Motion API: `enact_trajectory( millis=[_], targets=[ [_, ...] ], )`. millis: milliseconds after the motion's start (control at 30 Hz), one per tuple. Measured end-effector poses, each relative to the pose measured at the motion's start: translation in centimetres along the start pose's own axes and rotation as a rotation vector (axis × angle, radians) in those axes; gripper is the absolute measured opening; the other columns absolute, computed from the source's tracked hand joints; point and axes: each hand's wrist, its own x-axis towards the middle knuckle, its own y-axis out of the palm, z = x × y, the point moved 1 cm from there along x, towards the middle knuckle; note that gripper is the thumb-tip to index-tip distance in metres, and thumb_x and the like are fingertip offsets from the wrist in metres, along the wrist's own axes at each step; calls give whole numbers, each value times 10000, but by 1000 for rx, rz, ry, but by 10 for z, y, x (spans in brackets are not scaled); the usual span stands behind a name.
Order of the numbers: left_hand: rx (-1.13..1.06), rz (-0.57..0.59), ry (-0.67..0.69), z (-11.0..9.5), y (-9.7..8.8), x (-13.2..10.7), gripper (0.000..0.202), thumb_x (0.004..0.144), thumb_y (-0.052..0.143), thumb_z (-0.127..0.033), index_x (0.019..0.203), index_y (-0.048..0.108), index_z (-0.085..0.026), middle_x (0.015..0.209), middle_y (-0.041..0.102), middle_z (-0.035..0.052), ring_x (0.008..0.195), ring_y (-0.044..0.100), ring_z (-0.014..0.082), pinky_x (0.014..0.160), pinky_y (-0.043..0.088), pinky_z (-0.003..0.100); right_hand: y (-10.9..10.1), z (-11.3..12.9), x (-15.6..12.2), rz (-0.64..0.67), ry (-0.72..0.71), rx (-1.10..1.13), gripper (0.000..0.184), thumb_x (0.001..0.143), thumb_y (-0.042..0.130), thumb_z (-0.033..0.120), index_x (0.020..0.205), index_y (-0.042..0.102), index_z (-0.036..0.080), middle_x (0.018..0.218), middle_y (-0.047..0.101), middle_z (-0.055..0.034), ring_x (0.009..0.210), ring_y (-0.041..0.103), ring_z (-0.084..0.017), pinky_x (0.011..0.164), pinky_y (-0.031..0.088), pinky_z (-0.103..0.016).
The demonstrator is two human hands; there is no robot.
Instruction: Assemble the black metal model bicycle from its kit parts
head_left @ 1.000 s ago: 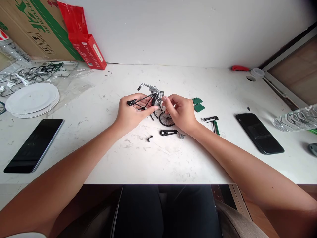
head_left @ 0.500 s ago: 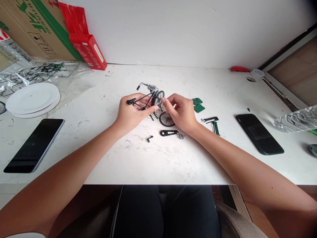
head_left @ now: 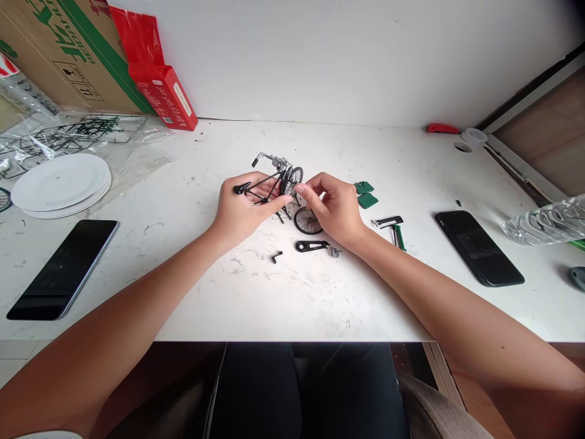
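Note:
A small black and grey model bicycle frame (head_left: 273, 175), with handlebar and one wheel, is held above the white table (head_left: 192, 201). My left hand (head_left: 242, 210) is closed around the frame from below. My right hand (head_left: 331, 207) pinches something tiny at the frame's wheel end; I cannot make out what. A loose spoked wheel (head_left: 305, 221) lies on the table just under my right hand. A black chain guard piece (head_left: 311, 245) and a little black bolt (head_left: 276, 255) lie in front of my hands.
Two green parts (head_left: 366, 193) and small tools (head_left: 393, 227) lie to the right, then a black phone (head_left: 478, 246) and a plastic bottle (head_left: 548, 219). On the left are another phone (head_left: 64, 267), white plates (head_left: 61, 183), plastic bags with parts, a red box (head_left: 159, 82) and a cardboard box.
Almost nothing has moved. My right fingertips have shifted slightly closer to the bicycle's wheel end; the frame stays in my left hand.

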Motion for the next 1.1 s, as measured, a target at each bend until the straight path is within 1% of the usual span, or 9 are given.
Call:
enact_trajectory(
  millis=[200,333,467,633,767,900,967,1067,1100],
  targets=[
    [10,6,15,2,0,-1,232,767,968,-308,890,804,-199,898,827,48,830,780,192,760,663,296,0,1,0,7,3,-35,545,1083,560,699,817,632,228,723,668,-9,662,574,-156,688,467,-334],
    [-4,11,16,2,1,-1,236,768,970,-302,882,794,-192,887,822,43,823,778,185,760,654,284,0,2,0,24,29,-35,570,1091,529,706,809,648,226,699,664,-11,628,553,-156,663,459,-331],
    [-9,15,18,0,2,-2,220,770,966,-270,868,790,-180,879,823,42,822,784,177,756,645,263,-1,5,-1,52,77,-14,603,1101,495,709,786,650,220,643,661,-7,591,572,-155,663,461,-336],
    [-6,27,12,-2,2,-2,218,761,974,-253,871,799,-181,880,829,42,821,790,179,761,651,263,1,6,-2,84,114,3,669,1092,440,760,739,626,223,597,642,-4,555,579,-154,652,460,-343],
    [1,17,16,-1,3,-1,229,760,973,-271,887,807,-176,881,829,48,811,787,182,742,656,267,1,6,-2,105,123,37,684,1099,386,770,769,637,226,603,624,1,578,590,-159,674,471,-342],
    [14,-12,21,2,4,-1,244,766,966,-291,899,807,-162,899,829,61,813,782,185,747,662,274,0,5,-2,116,87,28,665,1133,347,726,834,657,219,668,639,-9,624,593,-161,693,474,-347],
    [22,-26,22,3,4,-1,251,766,966,-300,897,805,-159,894,825,61,806,776,183,741,659,272,-1,4,-1,97,73,23,615,1129,397,714,877,660,218,731,668,-22,678,613,-169,677,471,-341],
    [25,-48,21,4,3,-1,255,765,967,-304,894,802,-160,886,820,57,796,767,177,743,657,273,-1,2,-1,50,51,11,517,1067,572,716,937,659,223,833,707,-39,744,633,-178,627,464,-320],
    [26,-51,21,5,3,-1,253,764,967,-301,891,800,-160,881,817,54,791,763,174,744,657,273,-1,1,-1,40,36,5,502,1051,605,713,944,657,225,851,712,-40,747,631,-176,629,470,-318]
  ],
)
